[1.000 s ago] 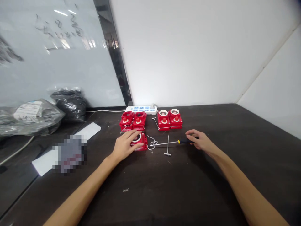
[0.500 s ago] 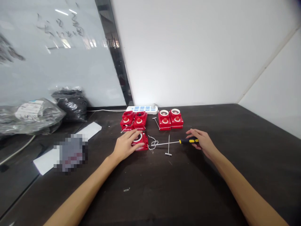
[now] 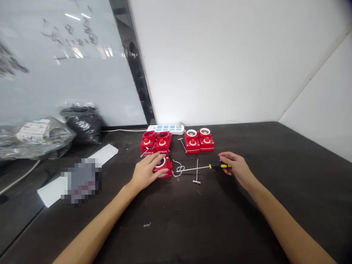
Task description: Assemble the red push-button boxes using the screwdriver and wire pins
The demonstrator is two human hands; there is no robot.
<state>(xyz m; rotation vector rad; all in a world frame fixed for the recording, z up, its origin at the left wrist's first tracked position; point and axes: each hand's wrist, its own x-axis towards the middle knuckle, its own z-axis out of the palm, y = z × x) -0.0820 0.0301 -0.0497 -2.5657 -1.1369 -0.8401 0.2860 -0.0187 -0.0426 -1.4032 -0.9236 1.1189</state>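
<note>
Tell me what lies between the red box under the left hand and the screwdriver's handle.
In the head view, the shaft of the screwdriver runs there, with white wire looped at the box end and a T-handled rod crossing it.

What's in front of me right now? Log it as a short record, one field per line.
Left hand: rests on a red push-button box
Right hand: holds a yellow-and-black screwdriver by its handle
Nearby: white wire loop, T-shaped metal pin
Rest: more red push-button boxes, white power strip, grey plastic bag, dark table
</note>
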